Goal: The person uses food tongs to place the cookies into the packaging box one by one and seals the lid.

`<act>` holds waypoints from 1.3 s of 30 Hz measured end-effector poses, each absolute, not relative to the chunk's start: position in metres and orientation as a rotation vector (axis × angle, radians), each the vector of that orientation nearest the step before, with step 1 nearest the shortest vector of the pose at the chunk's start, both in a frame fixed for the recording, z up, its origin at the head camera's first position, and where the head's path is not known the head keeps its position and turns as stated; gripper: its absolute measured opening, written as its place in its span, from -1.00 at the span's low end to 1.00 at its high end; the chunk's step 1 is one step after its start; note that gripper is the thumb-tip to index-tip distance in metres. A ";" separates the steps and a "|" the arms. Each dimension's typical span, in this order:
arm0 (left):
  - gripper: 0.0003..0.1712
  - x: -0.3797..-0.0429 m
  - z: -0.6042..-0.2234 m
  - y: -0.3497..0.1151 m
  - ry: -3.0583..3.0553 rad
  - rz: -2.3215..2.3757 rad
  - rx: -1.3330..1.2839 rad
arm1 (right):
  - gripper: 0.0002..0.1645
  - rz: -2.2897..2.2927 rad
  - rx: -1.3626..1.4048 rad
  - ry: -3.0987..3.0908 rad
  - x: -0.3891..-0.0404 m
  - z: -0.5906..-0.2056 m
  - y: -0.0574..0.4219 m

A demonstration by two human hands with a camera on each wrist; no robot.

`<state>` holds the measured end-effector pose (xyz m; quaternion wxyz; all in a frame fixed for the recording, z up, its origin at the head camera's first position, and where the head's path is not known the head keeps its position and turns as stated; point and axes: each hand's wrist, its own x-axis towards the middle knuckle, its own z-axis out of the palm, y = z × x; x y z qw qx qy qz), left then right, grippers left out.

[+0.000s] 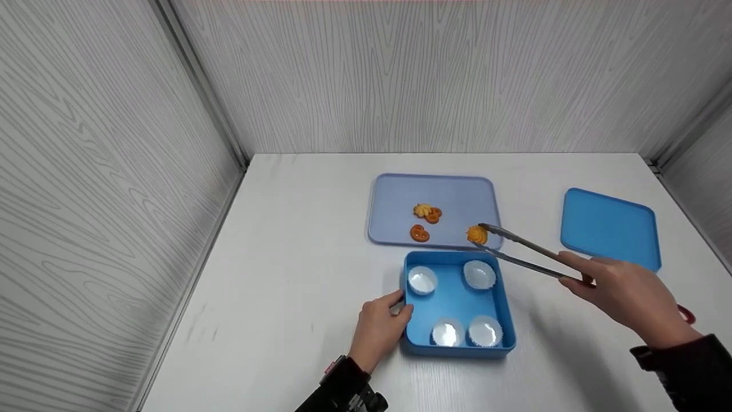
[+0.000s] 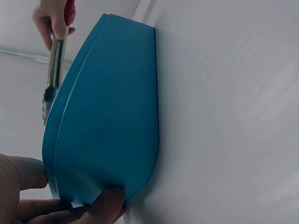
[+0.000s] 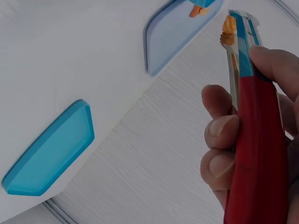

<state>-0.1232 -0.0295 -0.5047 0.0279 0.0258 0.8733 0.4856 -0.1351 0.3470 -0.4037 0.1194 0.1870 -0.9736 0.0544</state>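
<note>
My right hand (image 1: 626,292) grips metal tongs (image 1: 529,264) with a red handle, seen closely in the right wrist view (image 3: 257,149). Between the tong tips is a swirled orange-yellow cookie (image 1: 477,234), over the near right corner of the lavender tray (image 1: 394,189). My left hand (image 1: 380,326) holds the left wall of a square blue box (image 1: 457,303), thumb and fingers at its rim. Inside the box sit several white paper cups (image 1: 480,274), two toward the back and two at the front. The left wrist view shows the box's side wall (image 2: 107,107) with fingers around one corner.
On the lavender tray lie another swirled cookie (image 1: 422,210), a small pretzel (image 1: 434,216) touching it and a second pretzel (image 1: 419,233). A blue lid (image 1: 609,229) lies at the right of the white table (image 1: 274,274). Wood-grain panels (image 1: 429,74) stand behind and at both sides.
</note>
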 end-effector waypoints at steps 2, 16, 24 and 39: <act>-0.52 -0.123 -0.505 -0.030 2.692 1.505 0.077 | -0.51 0.119 0.555 -2.869 -0.128 -0.400 0.349; -0.53 -0.123 -0.506 -0.030 2.704 1.496 0.061 | -0.50 -0.017 0.544 -3.048 -0.106 -0.389 0.342; -0.52 -0.122 -0.506 -0.030 2.691 1.493 0.053 | -0.47 -0.079 0.573 -3.041 -0.105 -0.385 0.331; -0.53 -0.122 -0.507 -0.029 2.701 1.499 0.067 | -0.48 -0.134 0.633 -2.934 -0.105 -0.383 0.318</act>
